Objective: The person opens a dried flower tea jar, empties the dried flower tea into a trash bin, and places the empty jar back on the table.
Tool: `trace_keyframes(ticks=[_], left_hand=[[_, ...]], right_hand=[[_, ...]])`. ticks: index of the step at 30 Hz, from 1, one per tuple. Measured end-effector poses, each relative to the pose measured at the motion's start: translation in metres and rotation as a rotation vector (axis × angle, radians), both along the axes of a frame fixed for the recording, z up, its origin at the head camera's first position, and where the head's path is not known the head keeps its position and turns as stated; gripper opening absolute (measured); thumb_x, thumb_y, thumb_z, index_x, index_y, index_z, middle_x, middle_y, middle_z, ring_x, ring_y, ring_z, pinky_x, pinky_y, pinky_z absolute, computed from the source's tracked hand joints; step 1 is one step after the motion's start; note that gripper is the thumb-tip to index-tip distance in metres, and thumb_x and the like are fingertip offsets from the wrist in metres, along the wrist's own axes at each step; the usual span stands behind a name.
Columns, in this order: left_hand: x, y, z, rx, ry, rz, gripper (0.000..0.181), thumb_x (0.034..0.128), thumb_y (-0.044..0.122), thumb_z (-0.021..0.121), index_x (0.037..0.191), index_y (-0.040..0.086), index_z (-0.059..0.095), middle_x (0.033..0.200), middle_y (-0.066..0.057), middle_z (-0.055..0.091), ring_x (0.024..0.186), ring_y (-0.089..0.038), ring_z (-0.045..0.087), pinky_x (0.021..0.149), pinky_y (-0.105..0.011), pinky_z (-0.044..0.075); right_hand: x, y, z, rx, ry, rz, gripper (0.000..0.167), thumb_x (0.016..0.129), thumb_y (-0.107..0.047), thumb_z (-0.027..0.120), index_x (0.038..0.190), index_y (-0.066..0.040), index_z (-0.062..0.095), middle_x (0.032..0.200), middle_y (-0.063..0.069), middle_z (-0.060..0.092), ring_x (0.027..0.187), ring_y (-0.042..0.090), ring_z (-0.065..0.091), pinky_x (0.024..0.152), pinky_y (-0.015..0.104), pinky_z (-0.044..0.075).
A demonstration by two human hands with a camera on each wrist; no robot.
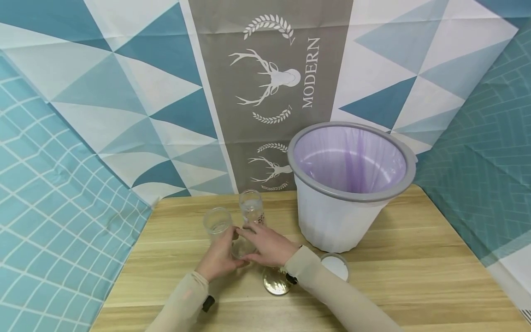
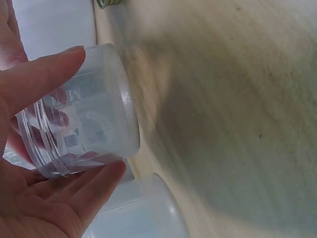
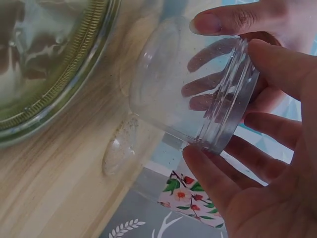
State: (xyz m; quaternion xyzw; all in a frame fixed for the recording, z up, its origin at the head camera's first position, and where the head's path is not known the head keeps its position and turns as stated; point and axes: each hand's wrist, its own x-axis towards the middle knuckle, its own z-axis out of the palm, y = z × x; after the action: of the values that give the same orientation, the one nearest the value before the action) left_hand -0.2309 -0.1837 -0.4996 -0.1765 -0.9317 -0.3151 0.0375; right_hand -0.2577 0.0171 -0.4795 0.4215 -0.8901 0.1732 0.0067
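Both hands hold a clear, thread-necked jar (image 1: pixel 242 249) just above the wooden table. My left hand (image 1: pixel 221 258) grips its side, thumb on one face and fingers round the other, as the left wrist view shows. At its threaded rim, my right hand (image 1: pixel 269 244) holds on with thumb and fingertips. In the right wrist view the jar (image 3: pixel 163 89) lies tilted, with nothing visible inside. Behind the hands stand a second clear jar (image 1: pixel 217 220) and a taller clear container (image 1: pixel 250 205) with a printed pattern. A shiny gold-coloured round lid (image 1: pixel 277 281) lies beneath my right wrist.
A large white bucket (image 1: pixel 327 221) with a grey rim and purple-stained inside stands at the back right. Near its base is a round white-topped item (image 1: pixel 336 266), partly covered by my right sleeve. A patterned cloth (image 1: pixel 166 92) hangs behind the table.
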Motion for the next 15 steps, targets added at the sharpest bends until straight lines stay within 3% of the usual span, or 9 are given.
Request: trace_keyframes(ticks=[15], left_hand=[[-0.0023, -0.0038, -0.0097, -0.022, -0.014, -0.02, 0.087, 0.0629, 0.015, 0.099, 0.135, 0.004, 0.051, 0.126, -0.018, 0.066, 0.116, -0.038, 0.066, 0.101, -0.054, 0.054]], right_hand=[[-0.0002, -0.0031, -0.0083, 0.049, -0.018, -0.019, 0.079, 0.094, -0.042, 0.075, 0.159, -0.012, 0.04, 0.156, 0.008, 0.048, 0.14, 0.023, 0.052, 0.118, 0.038, 0.042]])
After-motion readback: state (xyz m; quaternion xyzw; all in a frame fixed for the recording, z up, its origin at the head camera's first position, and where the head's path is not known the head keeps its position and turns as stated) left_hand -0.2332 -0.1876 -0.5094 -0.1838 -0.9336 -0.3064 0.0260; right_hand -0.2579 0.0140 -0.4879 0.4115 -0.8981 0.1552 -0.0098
